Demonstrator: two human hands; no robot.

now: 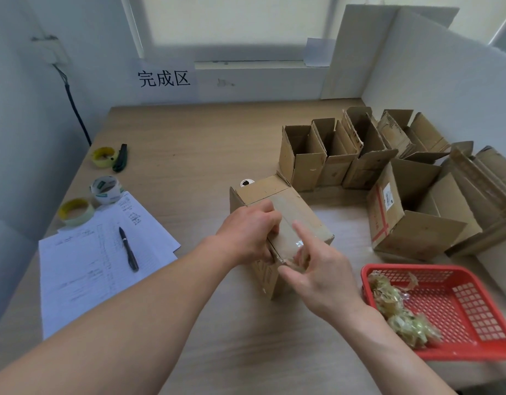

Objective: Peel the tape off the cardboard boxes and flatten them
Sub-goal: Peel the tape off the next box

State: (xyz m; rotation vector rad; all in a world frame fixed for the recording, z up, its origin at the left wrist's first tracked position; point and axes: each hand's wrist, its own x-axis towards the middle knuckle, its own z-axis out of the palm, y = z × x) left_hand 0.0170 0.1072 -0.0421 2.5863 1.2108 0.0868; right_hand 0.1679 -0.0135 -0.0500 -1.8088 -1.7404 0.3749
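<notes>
Our left hand (247,232) curls its fingers (267,215) over the near edge of a sealed cardboard box (277,220) standing mid-tabletop (189,143), gripping it. Our right hand (317,275) pinches a crumpled end of clear tape (298,256) at the box's front corner, index finger extended along the strip. A red basket (457,306) beside it holds wadded tape; open boxes (331,155) stand behind.
</notes>
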